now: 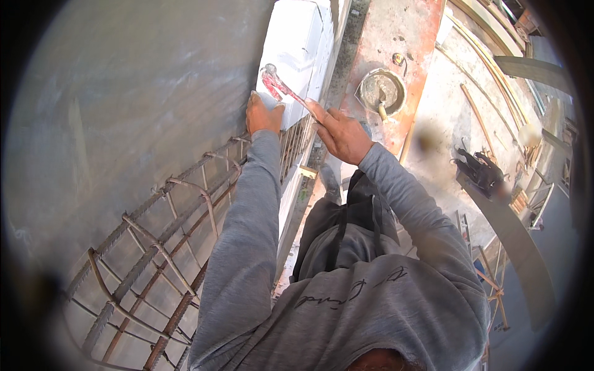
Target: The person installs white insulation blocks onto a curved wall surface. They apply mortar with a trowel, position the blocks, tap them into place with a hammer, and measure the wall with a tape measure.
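A long white block (296,38) with a smooth face lies along the grey wall, just beyond a cage of rebar. My left hand (265,115) grips its near end, with fingers on the wall side and thumb on the near face. In my right hand (346,136) is a hammer (291,93) with a worn red head, held by its handle. The hammer's head lies over the block's top face near my left hand; whether it touches the block I cannot tell.
The rebar cage (162,244) runs along the grey wall (124,111) at left. On a reddish plank (370,52) to the right stands a bucket (403,99) of grey mortar with a trowel (382,111) in it. Timber strips (476,114) and a dark heap (481,173) lie farther right.
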### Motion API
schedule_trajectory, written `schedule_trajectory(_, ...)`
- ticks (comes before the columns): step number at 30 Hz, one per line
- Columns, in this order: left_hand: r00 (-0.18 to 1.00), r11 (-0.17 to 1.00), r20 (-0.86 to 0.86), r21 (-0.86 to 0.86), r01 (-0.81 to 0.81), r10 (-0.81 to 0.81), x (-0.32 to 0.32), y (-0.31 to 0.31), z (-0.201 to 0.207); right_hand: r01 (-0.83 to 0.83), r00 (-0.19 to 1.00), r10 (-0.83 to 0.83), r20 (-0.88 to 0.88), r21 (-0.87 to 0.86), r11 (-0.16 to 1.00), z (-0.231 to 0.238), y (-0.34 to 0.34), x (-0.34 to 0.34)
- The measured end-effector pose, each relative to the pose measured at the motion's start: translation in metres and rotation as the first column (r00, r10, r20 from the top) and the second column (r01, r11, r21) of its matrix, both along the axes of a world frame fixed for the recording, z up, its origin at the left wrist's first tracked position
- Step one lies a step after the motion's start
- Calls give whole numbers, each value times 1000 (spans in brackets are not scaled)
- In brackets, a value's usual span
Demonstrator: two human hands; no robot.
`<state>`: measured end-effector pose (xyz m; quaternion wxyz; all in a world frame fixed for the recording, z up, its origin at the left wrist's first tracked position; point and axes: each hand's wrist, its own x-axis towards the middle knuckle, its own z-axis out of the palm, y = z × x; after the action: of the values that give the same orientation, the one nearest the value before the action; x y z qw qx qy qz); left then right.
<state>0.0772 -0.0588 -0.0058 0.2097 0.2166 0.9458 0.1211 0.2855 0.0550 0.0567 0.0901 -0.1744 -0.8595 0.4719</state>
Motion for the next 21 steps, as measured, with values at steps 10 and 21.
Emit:
schedule_trajectory(10,996,997,79,-78,-26,32,-3,6,15,-22,998,26,-61,67,998,-23,5,-14)
schedule_trajectory(21,997,1000,-76,-28,3,-5,2,4,14,-91,967,59,247,119,989,-28,16,-24)
